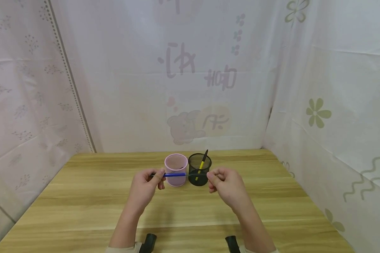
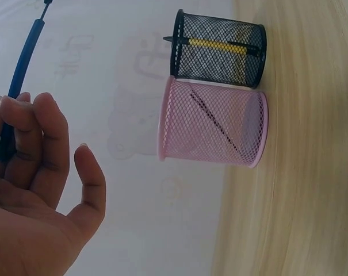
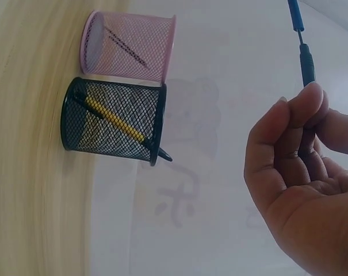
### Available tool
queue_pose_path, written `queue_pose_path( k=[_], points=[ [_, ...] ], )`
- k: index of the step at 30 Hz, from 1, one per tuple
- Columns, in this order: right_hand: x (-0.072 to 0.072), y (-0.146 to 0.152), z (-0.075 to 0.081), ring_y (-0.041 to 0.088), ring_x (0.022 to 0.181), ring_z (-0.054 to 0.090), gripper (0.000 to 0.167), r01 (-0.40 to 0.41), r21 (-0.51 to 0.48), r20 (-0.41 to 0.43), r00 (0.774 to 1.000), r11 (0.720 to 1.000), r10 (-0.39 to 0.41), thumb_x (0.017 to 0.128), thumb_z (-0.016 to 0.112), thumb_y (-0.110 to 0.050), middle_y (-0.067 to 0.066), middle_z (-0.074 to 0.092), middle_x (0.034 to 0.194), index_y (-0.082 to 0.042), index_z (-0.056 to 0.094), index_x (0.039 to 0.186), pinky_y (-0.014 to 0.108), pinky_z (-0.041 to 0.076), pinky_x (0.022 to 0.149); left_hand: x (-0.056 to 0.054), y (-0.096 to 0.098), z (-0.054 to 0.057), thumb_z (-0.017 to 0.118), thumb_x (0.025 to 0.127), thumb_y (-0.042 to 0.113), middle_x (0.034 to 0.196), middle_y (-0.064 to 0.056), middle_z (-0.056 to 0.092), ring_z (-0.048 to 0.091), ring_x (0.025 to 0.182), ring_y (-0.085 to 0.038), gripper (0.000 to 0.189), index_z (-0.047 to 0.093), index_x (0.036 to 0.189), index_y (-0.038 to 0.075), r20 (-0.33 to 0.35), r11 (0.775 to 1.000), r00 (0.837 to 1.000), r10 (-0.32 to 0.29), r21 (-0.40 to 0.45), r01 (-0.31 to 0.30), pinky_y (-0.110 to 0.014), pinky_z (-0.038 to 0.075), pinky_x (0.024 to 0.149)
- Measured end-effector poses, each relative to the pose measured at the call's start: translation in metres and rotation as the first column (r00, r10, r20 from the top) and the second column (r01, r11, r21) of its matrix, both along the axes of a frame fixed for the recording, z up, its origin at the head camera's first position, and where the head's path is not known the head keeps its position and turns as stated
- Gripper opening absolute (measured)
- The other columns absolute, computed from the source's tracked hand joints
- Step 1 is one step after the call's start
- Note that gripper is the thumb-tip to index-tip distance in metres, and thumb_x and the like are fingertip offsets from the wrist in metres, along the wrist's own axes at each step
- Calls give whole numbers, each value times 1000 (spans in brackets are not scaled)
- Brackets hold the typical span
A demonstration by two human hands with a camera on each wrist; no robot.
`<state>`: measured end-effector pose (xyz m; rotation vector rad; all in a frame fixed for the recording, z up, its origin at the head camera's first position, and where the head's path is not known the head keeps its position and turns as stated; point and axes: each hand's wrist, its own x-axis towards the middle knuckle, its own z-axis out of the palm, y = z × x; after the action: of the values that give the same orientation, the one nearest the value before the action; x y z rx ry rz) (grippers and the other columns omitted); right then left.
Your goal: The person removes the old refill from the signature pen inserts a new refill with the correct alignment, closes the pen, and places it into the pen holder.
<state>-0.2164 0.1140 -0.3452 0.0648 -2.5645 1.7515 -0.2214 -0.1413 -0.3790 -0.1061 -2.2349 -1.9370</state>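
Observation:
My left hand (image 1: 143,188) pinches the blue barrel of a pen (image 1: 176,174) near its dark end, between thumb and fingers. From the other side, my right hand (image 1: 229,188) pinches the pen's black front section (image 3: 306,62). The pen is level and in the air between both hands. A thin rod shows in the gap between the blue barrel and the black section. Behind the pen stand a pink mesh pen cup (image 2: 211,129) and, to its right, a black mesh pen cup (image 1: 198,182). In the left wrist view, the left little finger stands apart from the others.
A yellow and black pen (image 1: 202,165) leans in the black cup, its tip above the rim. One dark, slim pen (image 2: 214,121) lies slanted inside the pink cup. Both cups stand on the wood-grain table (image 1: 98,196), with printed white curtains (image 1: 139,105) around it.

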Motion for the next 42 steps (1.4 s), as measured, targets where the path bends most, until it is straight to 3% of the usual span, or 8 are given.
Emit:
queue_pose_path(
  k=[11,19,26,42],
  points=[
    [0,5,-1,17,73,69,18,2,-8,-9,1000,1000,-2,107,66,-16,6,67,79,1,70,104,32,63,75,0,-2,-3,68,105,20,64,-5,59,62,65,-18,29,71,87,-2,-13,999,1000,-22,26,22,-24,32,57],
    [2,7,3,18,74,69,18,9,0,-2,1000,1000,-9,108,64,-17,7,68,80,1,69,106,30,61,74,4,-6,0,67,106,21,65,-5,59,65,71,-24,29,70,87,0,-1,1000,1000,4,14,-4,-25,34,62],
    [4,10,4,18,75,69,19,10,3,4,1000,1000,-10,108,64,-17,7,68,81,1,69,108,31,60,76,4,-10,-1,65,107,20,65,-4,59,64,69,-19,30,70,88,-2,5,1000,1000,18,23,-18,-26,44,67],
    [4,13,6,17,74,68,17,15,8,-14,1000,1000,-15,109,62,-15,6,66,80,1,68,107,28,60,74,7,-19,-1,63,109,23,67,-4,58,63,71,-19,32,68,89,-2,-24,1000,1000,9,18,-9,-29,50,71]
  ],
)
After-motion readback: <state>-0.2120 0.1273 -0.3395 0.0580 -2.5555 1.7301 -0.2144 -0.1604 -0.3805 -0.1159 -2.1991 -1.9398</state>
